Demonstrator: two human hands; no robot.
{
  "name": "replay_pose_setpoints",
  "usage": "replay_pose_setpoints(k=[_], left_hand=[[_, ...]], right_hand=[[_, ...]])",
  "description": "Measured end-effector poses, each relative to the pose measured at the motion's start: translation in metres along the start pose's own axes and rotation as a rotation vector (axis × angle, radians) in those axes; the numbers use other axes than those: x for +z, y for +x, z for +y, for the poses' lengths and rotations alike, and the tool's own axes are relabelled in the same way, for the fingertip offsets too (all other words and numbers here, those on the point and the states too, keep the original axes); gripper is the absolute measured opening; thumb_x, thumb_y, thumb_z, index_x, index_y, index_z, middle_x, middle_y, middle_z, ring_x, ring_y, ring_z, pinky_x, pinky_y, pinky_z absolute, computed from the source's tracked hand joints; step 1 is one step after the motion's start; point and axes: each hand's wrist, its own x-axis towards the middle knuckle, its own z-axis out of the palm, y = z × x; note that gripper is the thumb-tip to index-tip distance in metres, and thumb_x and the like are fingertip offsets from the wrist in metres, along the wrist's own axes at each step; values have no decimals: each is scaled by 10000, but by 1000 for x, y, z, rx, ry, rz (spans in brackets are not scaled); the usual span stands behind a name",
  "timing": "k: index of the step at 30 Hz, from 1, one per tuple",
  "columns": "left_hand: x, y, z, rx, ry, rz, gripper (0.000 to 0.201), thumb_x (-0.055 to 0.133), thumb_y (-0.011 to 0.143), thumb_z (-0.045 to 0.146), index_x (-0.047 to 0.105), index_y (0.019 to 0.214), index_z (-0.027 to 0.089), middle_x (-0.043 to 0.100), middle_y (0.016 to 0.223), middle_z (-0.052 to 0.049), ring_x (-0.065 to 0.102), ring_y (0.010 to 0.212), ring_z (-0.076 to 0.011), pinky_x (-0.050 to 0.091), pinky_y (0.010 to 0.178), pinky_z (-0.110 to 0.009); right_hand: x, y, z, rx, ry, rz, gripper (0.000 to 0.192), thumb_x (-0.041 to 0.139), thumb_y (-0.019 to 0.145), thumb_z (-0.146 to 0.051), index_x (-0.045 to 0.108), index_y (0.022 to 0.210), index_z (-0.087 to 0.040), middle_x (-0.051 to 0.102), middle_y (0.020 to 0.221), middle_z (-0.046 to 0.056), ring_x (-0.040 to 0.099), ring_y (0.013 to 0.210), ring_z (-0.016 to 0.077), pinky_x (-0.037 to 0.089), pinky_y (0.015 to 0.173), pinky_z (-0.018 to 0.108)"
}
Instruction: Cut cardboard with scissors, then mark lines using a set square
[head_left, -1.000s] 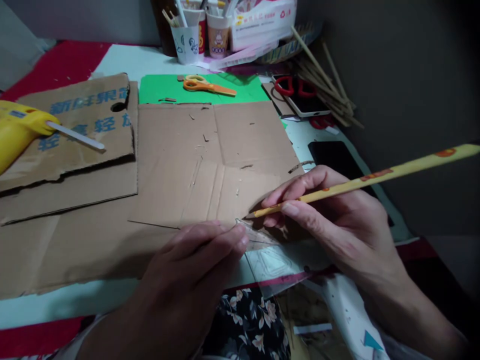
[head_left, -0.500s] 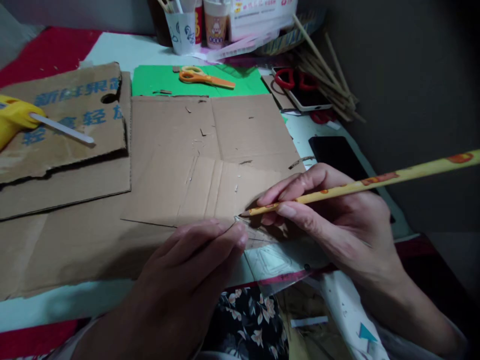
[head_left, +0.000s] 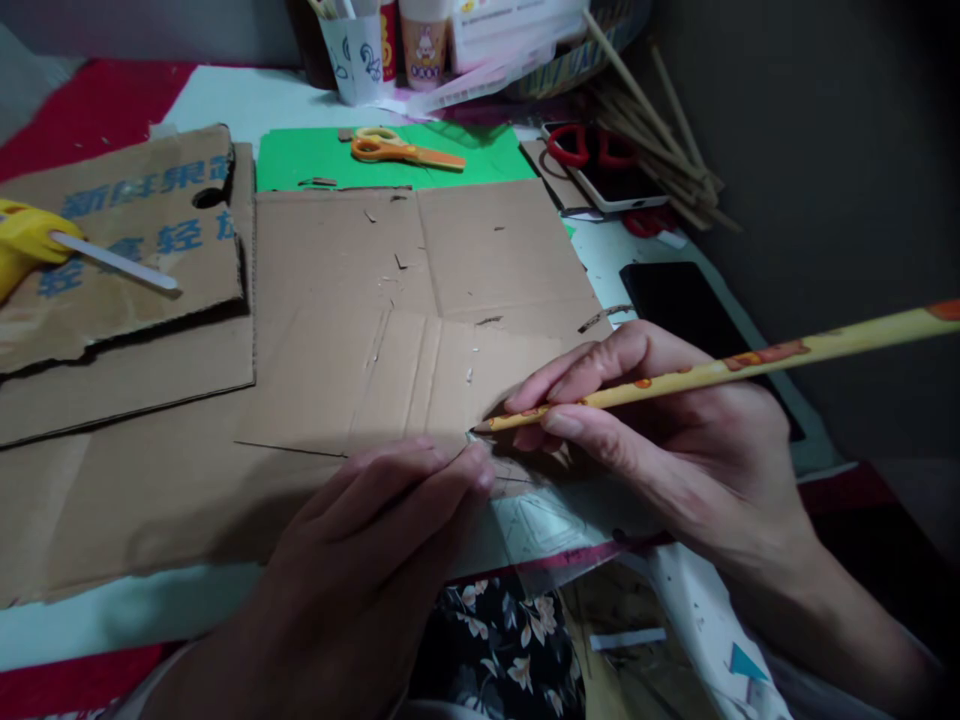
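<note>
Head view, looking down: the right hand [head_left: 675, 450] is pinched tight around a long yellow pencil [head_left: 720, 370], thumb and forefinger together near the tip, and the point sits on the brown cardboard sheet [head_left: 420, 330] right at the corner of a clear plastic set square [head_left: 540, 515]. The left hand [head_left: 375, 530] lies flat, fingers together and stretched out, fingertips [head_left: 476, 470] pressing the set square's upper corner down onto the cardboard. That ruler is see-through, so most of its outline is hard to trace; its lower part hangs past the table edge over a floral fabric [head_left: 502, 650]. The pencil's far end runs out of the picture on the right.

Cardboard is matte and creased, with fold lines and little scraps scattered on it. Behind it, a green sheet [head_left: 300, 160] with orange scissors [head_left: 401, 150] on top. At far left, a yellow glue gun [head_left: 22, 245], cut off by the edge, rests on printed cardboard [head_left: 127, 250]. A dark phone [head_left: 682, 300] lies just beyond the right hand.
</note>
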Motion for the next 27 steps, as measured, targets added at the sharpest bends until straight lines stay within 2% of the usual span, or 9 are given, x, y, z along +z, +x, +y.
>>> replay_pose_setpoints(k=[9,16,21,27], left_hand=[[3,-1,-1,49,1,-27,410,461,991,111,524,1396,103,554,1453,-19,477,1273,-186,394,1174,-304],[3,1,1,44,46,-15,409,373,1004,119,536,1379,100,604,1377,-22,533,1242,-170,429,1146,-296],[4,1,1,36,21,-32,434,374,988,102,522,1395,91,575,1418,-30,466,1313,-158,320,1214,-263],[5,-1,1,38,5,-67,435,385,1005,125,482,1426,79,501,1486,-33,397,1358,-157,209,1247,-253]], right_hand=[[-1,-2,-3,22,10,87,75,682,925,-153,630,871,-153,733,892,42,748,827,158,634,605,196],[1,-2,-2,10,-59,49,87,740,884,-195,654,875,-204,747,912,17,746,879,166,660,697,224],[2,0,-1,1,-97,37,91,750,873,-204,660,880,-219,745,904,16,737,889,184,667,708,282],[2,-2,-1,-8,-104,44,98,755,863,-181,662,882,-207,743,909,6,742,872,175,656,683,249]])
